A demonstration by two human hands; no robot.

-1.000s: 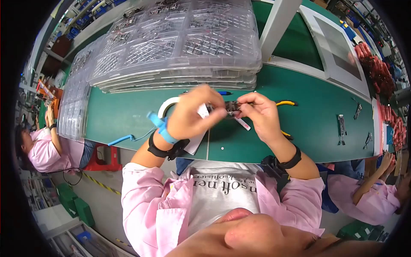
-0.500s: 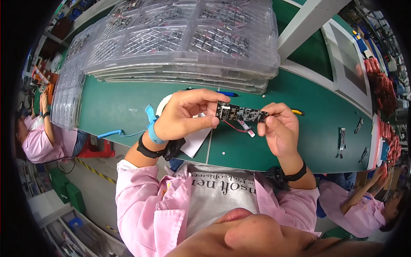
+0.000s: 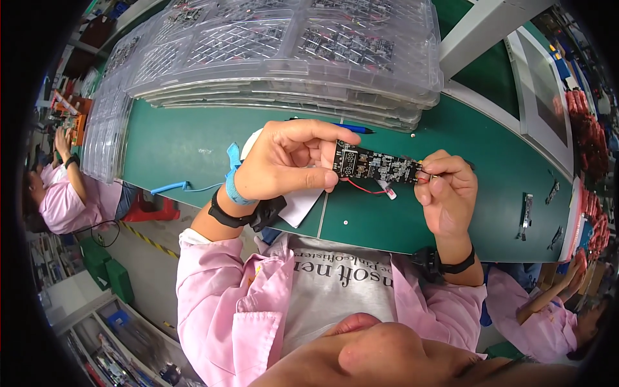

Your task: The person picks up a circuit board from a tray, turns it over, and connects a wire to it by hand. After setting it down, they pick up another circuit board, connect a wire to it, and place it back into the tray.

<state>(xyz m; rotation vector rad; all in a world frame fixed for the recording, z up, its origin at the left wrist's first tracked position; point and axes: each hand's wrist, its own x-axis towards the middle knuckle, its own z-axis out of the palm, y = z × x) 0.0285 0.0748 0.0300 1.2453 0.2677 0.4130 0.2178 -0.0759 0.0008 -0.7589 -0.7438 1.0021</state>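
A narrow black circuit board (image 3: 379, 166) with a small display outline and many tiny parts is held up over the green table. My left hand (image 3: 287, 161) grips its left end between thumb and fingers; a blue wrist strap (image 3: 236, 174) is round that wrist. At the board's right end my right hand (image 3: 449, 190) is closed in a pinch, with small yellow and red bits by its fingertips that are too small to name. Below the board hangs a red wire (image 3: 366, 189) beside a small white tag (image 3: 390, 193).
Clear plastic trays (image 3: 271, 77) filled with boards are stacked at the back. A blue pen (image 3: 354, 129) and white paper (image 3: 300, 208) lie near my left hand. Several loose boards (image 3: 526, 216) rest on the right of the green table (image 3: 174, 142). People in pink sit at both sides.
The board has shifted slightly right and tilted more face-on, showing its display outline. My right hand has moved right, from gripping over the board's end to pinching at its tip.
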